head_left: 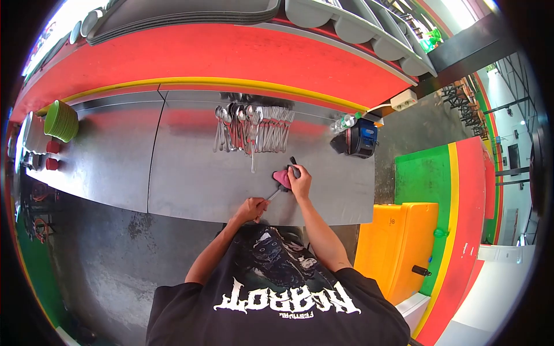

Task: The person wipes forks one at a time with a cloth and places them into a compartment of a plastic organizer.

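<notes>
Plainly, right grip [299, 182] sits ahead of left grip [252, 210].

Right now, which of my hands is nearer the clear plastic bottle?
Your right hand: it's on your side of the bottle, to its left. Your left hand is farther left and closer to you.

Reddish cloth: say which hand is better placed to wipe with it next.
Probably the right hand: it grips the cloth, while the left hand holds a slim utensil leading to it.

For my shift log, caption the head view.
Left hand holds a metal utensil, right hand a pink cloth, near laid-out cutlery.
</notes>
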`<state>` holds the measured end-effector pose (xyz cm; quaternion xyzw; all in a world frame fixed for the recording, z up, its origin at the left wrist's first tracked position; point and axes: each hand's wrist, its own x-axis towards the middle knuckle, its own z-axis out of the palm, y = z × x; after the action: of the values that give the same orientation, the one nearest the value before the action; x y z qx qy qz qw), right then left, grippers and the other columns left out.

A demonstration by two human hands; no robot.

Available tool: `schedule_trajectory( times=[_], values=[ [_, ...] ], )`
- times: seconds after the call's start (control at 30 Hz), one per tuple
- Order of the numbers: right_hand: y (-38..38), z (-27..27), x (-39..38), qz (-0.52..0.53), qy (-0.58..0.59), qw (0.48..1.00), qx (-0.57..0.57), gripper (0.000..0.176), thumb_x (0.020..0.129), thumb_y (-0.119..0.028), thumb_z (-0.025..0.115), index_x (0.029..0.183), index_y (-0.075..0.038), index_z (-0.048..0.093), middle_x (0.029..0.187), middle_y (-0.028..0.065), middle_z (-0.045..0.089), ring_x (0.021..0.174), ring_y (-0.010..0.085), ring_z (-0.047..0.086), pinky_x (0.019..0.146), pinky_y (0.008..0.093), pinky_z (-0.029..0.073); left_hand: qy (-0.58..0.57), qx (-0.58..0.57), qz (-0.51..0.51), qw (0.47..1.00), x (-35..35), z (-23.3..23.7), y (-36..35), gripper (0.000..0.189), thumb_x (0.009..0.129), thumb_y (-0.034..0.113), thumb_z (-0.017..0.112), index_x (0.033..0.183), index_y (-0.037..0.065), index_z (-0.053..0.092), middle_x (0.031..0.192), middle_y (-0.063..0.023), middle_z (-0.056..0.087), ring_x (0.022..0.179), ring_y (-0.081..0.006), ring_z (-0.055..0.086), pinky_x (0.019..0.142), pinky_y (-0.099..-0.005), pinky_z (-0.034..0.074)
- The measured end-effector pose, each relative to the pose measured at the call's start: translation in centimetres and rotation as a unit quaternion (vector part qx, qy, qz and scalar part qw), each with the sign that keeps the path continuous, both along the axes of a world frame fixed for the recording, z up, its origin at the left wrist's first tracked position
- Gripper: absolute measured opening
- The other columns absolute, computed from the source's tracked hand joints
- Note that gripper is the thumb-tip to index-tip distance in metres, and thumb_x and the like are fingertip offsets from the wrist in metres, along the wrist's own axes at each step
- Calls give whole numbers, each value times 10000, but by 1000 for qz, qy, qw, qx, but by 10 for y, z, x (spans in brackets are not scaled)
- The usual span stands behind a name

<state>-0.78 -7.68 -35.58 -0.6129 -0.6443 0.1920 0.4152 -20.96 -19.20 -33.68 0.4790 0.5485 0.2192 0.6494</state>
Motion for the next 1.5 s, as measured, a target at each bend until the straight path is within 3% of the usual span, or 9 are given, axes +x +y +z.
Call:
schedule_trajectory(
  times=[0.3, 0.53, 0.8, 0.9, 1.0, 1.13, 1.17, 1.3, 1.5],
  values=[
    [-3, -11, 1, -134, 118, 982, -68, 281, 877, -234, 696, 1007, 16, 692, 904, 118, 716, 840, 215, 659, 777, 354, 520, 133, 103, 32, 985, 0, -7, -9, 456, 994, 359, 550, 814, -57, 598, 561, -123, 586, 434, -198, 626, 446, -365, 496],
    [-58, -3, 7, -297, 558, 761, -145, 317, 915, -241, 591, 1073, 24, 666, 1047, 71, 676, 938, 184, 641, 829, 332, 512, -24, -105, 60, 992, -19, -34, -15, 671, 1015, 562, 386, 633, 24, 506, 539, -61, 511, 494, -206, 628, 493, -367, 502],
    [-121, 33, -34, -107, 418, 867, -251, 304, 898, -259, 697, 1022, 18, 674, 958, 57, 673, 868, 148, 603, 801, 298, 490, -199, -247, 134, 939, -5, -43, -24, 591, 1025, 567, 349, 777, 69, 549, 693, -61, 547, 690, -211, 624, 668, -363, 521],
    [-121, 62, -57, 57, 263, 942, -200, 251, 881, -215, 728, 976, 12, 680, 898, 76, 697, 840, 158, 640, 760, 327, 514, -82, 5, 129, 988, 2, -57, -25, 418, 988, 463, 449, 917, 75, 587, 822, -74, 603, 770, -206, 639, 685, -362, 531],
    [-113, 65, -76, 156, 137, 970, -129, 205, 855, -189, 746, 935, -14, 678, 869, 108, 696, 822, 224, 675, 748, 350, 525, -9, 261, -104, 960, -1, -93, -14, 269, 945, 330, 539, 1025, 85, 616, 933, -83, 646, 836, -198, 645, 709, -368, 536],
    [-96, 31, -77, 152, 31, 985, -72, 206, 818, -195, 766, 911, -40, 669, 845, 138, 670, 824, 322, 662, 753, 387, 519, -93, 24, -12, 995, -11, -105, -23, 184, 882, 229, 647, 1014, 101, 631, 921, -52, 670, 811, -196, 635, 710, -376, 526],
    [-89, 21, -75, 139, -11, 990, -27, 210, 808, -204, 767, 884, -47, 651, 831, 118, 651, 820, 325, 635, 745, 414, 507, -1, -16, 5, 1000, -4, -104, -28, 263, 971, 208, 452, 947, 35, 649, 720, -84, 659, 623, -206, 650, 583, -381, 531],
    [-63, 22, -73, 175, -123, 976, 46, 176, 785, -173, 748, 856, -81, 615, 820, 81, 592, 821, 300, 580, 737, 421, 480, -41, -50, 32, 997, -5, -75, -26, 491, 998, 393, 481, 668, 35, 542, 559, -80, 572, 529, -187, 588, 542, -375, 497],
    [-21, 13, -64, 202, -198, 951, 125, 190, 773, -162, 748, 879, -110, 598, 839, 54, 577, 830, 274, 575, 727, 406, 471, -56, -98, 76, 991, -4, -53, -24, 641, 1024, 544, 388, 657, 38, 525, 522, -78, 550, 502, -189, 588, 510, -359, 488]
  ],
)
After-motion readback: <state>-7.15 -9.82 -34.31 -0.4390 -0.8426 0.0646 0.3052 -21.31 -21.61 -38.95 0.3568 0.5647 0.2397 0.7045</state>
